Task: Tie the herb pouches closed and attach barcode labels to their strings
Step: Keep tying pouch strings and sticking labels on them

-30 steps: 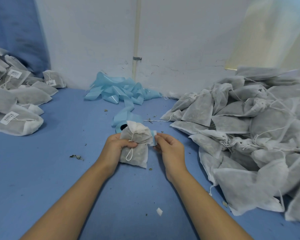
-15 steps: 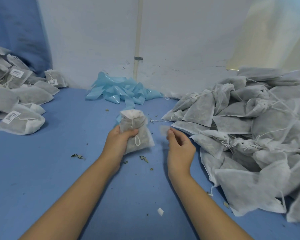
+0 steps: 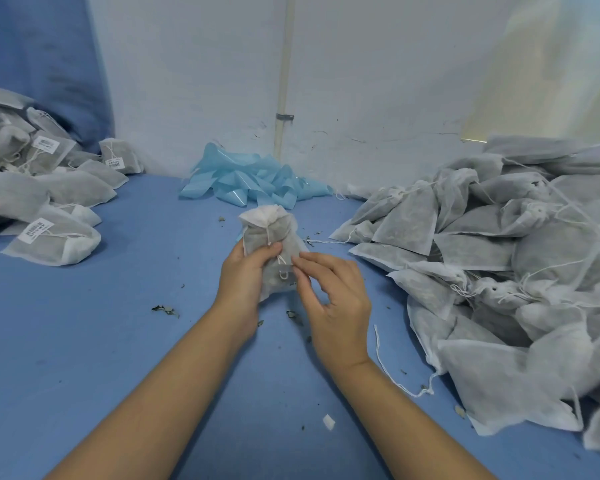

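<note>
Labelled pile (image 3: 42, 216): far left of the blue table (image 3: 101, 341); finished pouches, barcode labels (image 3: 35, 229) visible on several strings.
Left hand (image 3: 245, 277): grips the herb pouch (image 3: 269, 244) upright over table centre, thumb across its front. Half a second ago it held the pouch the same way; grasp unchanged.
Herb pouch: neck gathered shut, drawstring (image 3: 281, 266) hanging down the front in a small loop.
Backing strip heap (image 3: 253, 181): light blue liner ribbon, crumpled at the wall behind the pouch.
Right hand (image 3: 333, 289): a second ago at the pouch's right side by a blue liner end; half a second ago drawn away, pinching a pale slip. Now back at the pouch, thumb and forefinger pinched at the drawstring loop. The slip itself cannot be made out now.
Meaning: label looks peeled and is likely being folded onto the string; tying seems done for this pouch.
Unlabelled pile (image 3: 499, 258): right, large heap, loose strings, well apart from the hands.
</note>
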`<move>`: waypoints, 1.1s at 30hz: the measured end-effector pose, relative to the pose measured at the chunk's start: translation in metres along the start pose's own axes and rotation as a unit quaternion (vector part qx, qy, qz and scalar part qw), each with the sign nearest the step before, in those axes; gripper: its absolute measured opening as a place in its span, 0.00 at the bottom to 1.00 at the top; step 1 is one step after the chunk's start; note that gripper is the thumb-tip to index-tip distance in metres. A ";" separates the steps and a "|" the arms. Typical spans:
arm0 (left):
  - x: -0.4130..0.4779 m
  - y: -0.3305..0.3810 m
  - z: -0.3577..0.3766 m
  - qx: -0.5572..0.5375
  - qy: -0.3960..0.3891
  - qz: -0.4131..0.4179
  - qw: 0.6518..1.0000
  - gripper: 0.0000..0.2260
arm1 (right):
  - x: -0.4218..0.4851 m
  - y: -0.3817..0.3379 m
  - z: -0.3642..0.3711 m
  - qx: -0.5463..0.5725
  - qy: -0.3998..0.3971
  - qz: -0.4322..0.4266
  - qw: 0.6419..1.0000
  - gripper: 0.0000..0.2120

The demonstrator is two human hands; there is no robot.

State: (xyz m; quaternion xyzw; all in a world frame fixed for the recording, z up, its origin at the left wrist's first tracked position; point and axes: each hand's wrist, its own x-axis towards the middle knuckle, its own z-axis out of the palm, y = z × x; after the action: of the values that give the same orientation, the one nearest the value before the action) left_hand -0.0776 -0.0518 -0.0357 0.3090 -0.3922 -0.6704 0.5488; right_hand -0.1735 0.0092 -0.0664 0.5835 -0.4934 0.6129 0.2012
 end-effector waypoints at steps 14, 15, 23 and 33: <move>0.000 0.001 0.000 0.007 0.013 -0.002 1.000 0.09 | 0.000 -0.002 -0.002 0.027 -0.057 0.032 0.997 0.08; 0.000 0.002 0.000 0.004 0.014 -0.001 1.000 0.08 | 0.000 -0.002 -0.002 0.024 -0.061 0.026 0.998 0.08; 0.000 0.002 0.001 0.006 0.016 0.012 1.000 0.06 | -0.003 0.002 0.002 -0.001 -0.088 -0.002 0.996 0.08; -0.001 0.002 -0.002 0.038 -0.025 0.015 0.999 0.06 | 0.002 0.000 0.001 0.033 -0.119 0.163 0.979 0.15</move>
State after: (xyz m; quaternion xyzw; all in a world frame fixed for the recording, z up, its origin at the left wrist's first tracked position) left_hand -0.0748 -0.0512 -0.0346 0.3068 -0.4358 -0.6542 0.5366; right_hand -0.1731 0.0082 -0.0648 0.5703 -0.5815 0.5799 0.0190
